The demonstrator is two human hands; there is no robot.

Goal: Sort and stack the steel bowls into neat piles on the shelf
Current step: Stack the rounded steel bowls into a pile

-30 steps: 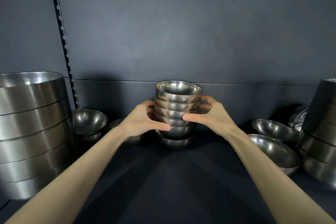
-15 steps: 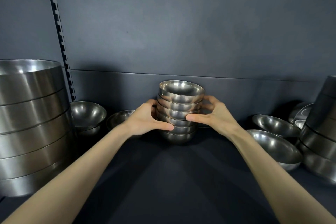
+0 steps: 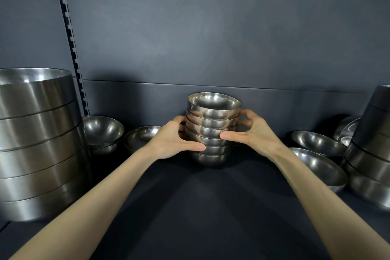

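A stack of several small steel bowls (image 3: 213,124) stands on the dark shelf (image 3: 190,207) near the back wall. My left hand (image 3: 173,141) grips the stack's left side, thumb across the lower bowls in front. On the stack's right side my right hand (image 3: 251,135) holds it, its thumb on the front and its fingers curled round the upper bowls. The top bowl sits slightly tilted. The lowest bowl rests on the shelf.
A tall pile of large steel bowls (image 3: 35,143) fills the left side. Two small loose bowls (image 3: 103,131) (image 3: 141,137) sit behind my left hand. Shallow bowls (image 3: 316,167) (image 3: 316,142) and another large pile (image 3: 371,150) stand at the right.
The gap under the held bowls has closed: the stack came down onto the bottom bowl. Both hands keep their grip, and the top bowl now tilts a little.
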